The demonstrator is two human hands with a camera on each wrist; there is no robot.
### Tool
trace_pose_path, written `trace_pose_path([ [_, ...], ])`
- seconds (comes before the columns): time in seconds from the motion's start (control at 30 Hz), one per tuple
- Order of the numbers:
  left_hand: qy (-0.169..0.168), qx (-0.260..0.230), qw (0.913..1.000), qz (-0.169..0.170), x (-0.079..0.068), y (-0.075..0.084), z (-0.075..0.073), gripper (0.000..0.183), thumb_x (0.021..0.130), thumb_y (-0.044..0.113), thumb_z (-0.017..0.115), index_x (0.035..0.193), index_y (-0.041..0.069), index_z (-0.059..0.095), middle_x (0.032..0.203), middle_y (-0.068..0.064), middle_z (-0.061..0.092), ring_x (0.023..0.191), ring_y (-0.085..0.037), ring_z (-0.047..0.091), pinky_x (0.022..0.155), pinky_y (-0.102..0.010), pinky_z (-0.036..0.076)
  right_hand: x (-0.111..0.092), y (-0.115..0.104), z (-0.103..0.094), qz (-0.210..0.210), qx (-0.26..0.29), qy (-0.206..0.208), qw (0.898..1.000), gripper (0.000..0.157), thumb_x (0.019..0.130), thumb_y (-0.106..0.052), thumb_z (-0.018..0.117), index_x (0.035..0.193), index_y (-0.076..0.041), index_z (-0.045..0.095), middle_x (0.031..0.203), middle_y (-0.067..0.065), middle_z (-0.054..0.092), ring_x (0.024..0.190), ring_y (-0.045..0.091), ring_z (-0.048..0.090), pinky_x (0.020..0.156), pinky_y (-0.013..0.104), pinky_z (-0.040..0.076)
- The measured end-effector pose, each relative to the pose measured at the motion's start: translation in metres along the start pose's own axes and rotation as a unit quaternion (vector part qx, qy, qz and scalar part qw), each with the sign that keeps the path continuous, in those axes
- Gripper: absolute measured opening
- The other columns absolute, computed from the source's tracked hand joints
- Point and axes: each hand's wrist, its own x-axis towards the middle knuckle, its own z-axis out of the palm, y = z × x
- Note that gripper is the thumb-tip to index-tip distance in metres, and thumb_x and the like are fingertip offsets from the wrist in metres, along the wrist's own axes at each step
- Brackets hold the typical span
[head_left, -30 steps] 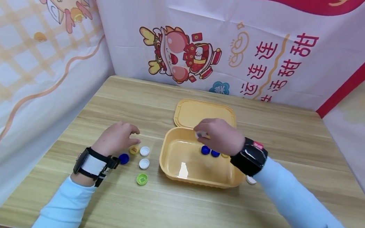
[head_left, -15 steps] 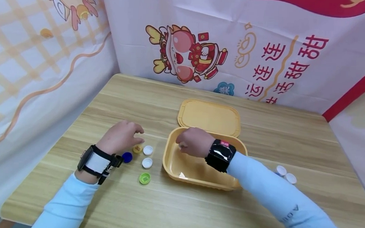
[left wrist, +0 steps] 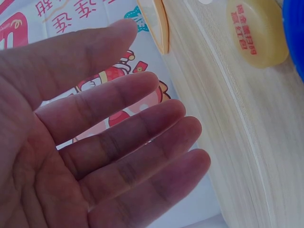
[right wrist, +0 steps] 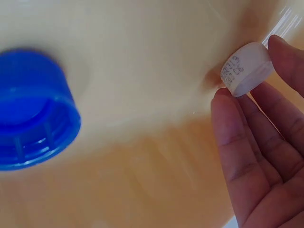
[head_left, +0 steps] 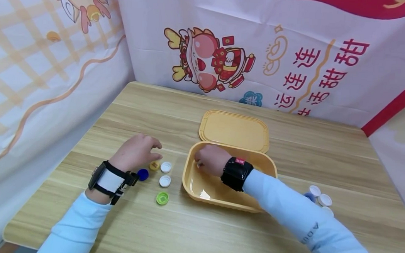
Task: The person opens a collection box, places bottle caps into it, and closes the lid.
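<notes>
Inside the yellow plastic box (head_left: 191, 188), at its far left corner, my right hand (head_left: 211, 159) pinches a white bottle cap (right wrist: 247, 69) between thumb and fingers, close to the box wall. A blue bottle cap (right wrist: 33, 109) lies in the box too; in the head view the right hand and arm cover it. My left hand (head_left: 135, 151) hovers left of the box with relaxed fingers and holds nothing. Nearest to it are a yellow cap (head_left: 154, 165) with red print and a blue cap (head_left: 143, 174). Beside them lie a white cap (head_left: 166, 167), a second white cap (head_left: 164, 181) and a green cap (head_left: 162, 198).
The box's yellow lid (head_left: 234, 130) lies flat right behind it. To the right, several white caps (head_left: 325, 200) and a blue one (head_left: 310, 197) sit together, partly behind the right sleeve. Printed cloth (head_left: 144, 61) hangs around the wooden table (head_left: 196, 234).
My right hand has moved left and down into the box's far left corner, carrying the white cap. The left hand stays over the same spot; the head view has shifted slightly.
</notes>
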Motion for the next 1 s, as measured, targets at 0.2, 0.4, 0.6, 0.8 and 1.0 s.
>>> trace_pose_path([
  [0.2, -0.005, -0.007, 1.0000, 0.004, 0.002, 0.001, 0.002, 0.029, 0.085, 0.017, 0.076, 0.107, 0.000, 0.071, 0.106, -0.018, 0.069, 0.098, -0.031, 0.064, 0.083, -0.049, 0.052, 0.000, -0.003, 0.001, 0.019, 0.004, 0.000, 1.000, 0.023, 0.078, -0.003, 0.071, 0.067, -0.015, 0.055, 0.062, -0.006, 0.049, 0.058, 0.012, 0.048, 0.055, 0.025, 0.042],
  [0.4, -0.008, -0.008, 0.9999, 0.003, 0.002, 0.001, 0.002, 0.030, 0.085, 0.017, 0.076, 0.108, -0.001, 0.071, 0.107, -0.018, 0.069, 0.098, -0.031, 0.064, 0.083, -0.049, 0.052, -0.002, -0.005, 0.000, 0.027, 0.007, -0.001, 1.000, 0.017, 0.081, -0.007, 0.073, 0.073, -0.015, 0.059, 0.068, -0.006, 0.052, 0.063, 0.011, 0.051, 0.060, 0.023, 0.044],
  [0.6, -0.008, -0.006, 0.9999, 0.005, 0.004, 0.003, 0.002, 0.030, 0.085, 0.017, 0.076, 0.109, -0.001, 0.071, 0.106, -0.018, 0.069, 0.098, -0.031, 0.064, 0.082, -0.048, 0.052, -0.020, -0.002, -0.020, 0.040, 0.036, 0.017, 0.998, 0.013, 0.089, -0.018, 0.072, 0.089, -0.005, 0.069, 0.082, 0.004, 0.065, 0.076, 0.018, 0.060, 0.071, 0.032, 0.049],
  [0.8, -0.005, -0.003, 1.0000, 0.006, 0.004, 0.002, 0.003, 0.029, 0.085, 0.017, 0.076, 0.107, -0.001, 0.071, 0.105, -0.018, 0.069, 0.097, -0.031, 0.064, 0.081, -0.049, 0.052, -0.049, 0.007, -0.048, 0.074, 0.040, 0.034, 0.996, 0.031, 0.087, -0.020, 0.075, 0.112, -0.002, 0.070, 0.110, 0.011, 0.069, 0.103, 0.024, 0.064, 0.092, 0.038, 0.049],
  [1.0, -0.013, -0.003, 0.9999, 0.008, 0.004, 0.003, 0.003, 0.030, 0.086, 0.018, 0.076, 0.108, -0.001, 0.071, 0.105, -0.018, 0.069, 0.097, -0.031, 0.064, 0.080, -0.049, 0.052, -0.089, 0.023, -0.065, 0.100, 0.055, 0.070, 0.991, 0.030, 0.085, -0.017, 0.077, 0.110, -0.003, 0.071, 0.110, 0.011, 0.069, 0.104, 0.025, 0.064, 0.091, 0.040, 0.050],
])
